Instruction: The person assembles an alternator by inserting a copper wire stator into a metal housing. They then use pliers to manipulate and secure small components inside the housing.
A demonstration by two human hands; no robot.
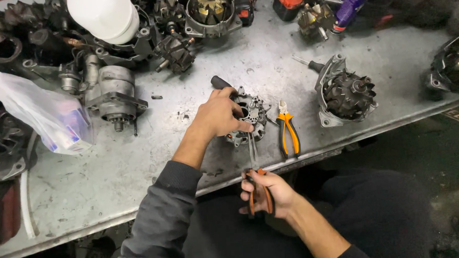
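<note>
two hands at work: left hand [219, 114] clamped over one round grey metal rectifier plate [249, 118] near the grey steel counter [138, 164] edge; right hand [267, 192] closed round one pair of orange-handled long-nose pliers [256, 179], tips at the plate. second orange-handled pliers [287, 131] just beside.

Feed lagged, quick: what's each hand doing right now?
Left hand: fingers closed on the round metal part.
Right hand: closed on orange-handled long-nose pliers.
</note>
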